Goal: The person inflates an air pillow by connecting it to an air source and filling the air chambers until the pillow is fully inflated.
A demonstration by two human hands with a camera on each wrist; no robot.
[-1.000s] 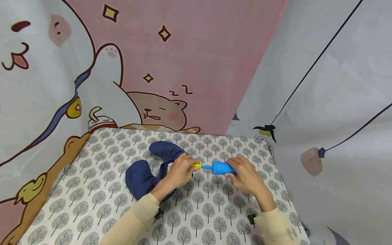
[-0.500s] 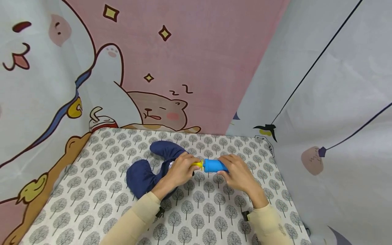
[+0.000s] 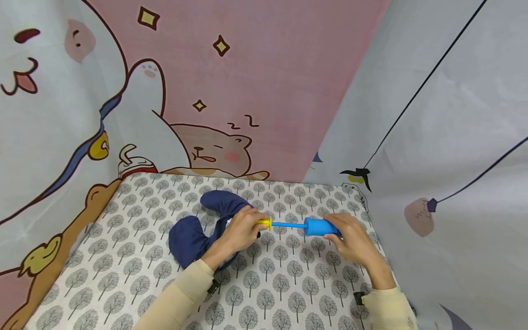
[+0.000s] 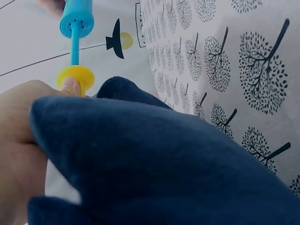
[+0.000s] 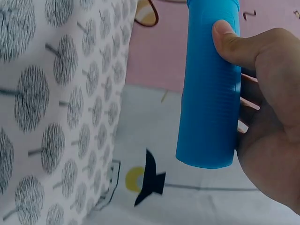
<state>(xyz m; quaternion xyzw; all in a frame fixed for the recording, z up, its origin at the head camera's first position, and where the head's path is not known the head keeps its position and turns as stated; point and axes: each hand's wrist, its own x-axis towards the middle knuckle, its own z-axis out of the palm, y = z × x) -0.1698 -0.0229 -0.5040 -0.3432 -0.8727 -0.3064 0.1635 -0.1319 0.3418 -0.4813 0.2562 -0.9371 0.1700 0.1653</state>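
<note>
One blue pump (image 3: pixel 309 226) is held above the tree-print cloth (image 3: pixel 274 279): the left hand (image 3: pixel 243 229) grips its yellow end (image 3: pixel 265 223) by the navy pillow (image 3: pixel 187 240), the right hand (image 3: pixel 354 239) its barrel (image 5: pixel 209 103), hands apart (a thin rod (image 3: pixel 288 225) shows between).

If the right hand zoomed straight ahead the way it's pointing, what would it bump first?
The right hand grips a blue tube. Ahead, the way looks free over the tree-print cloth, so probably the backdrop comes first, though the hand's height is hard to judge.
</note>
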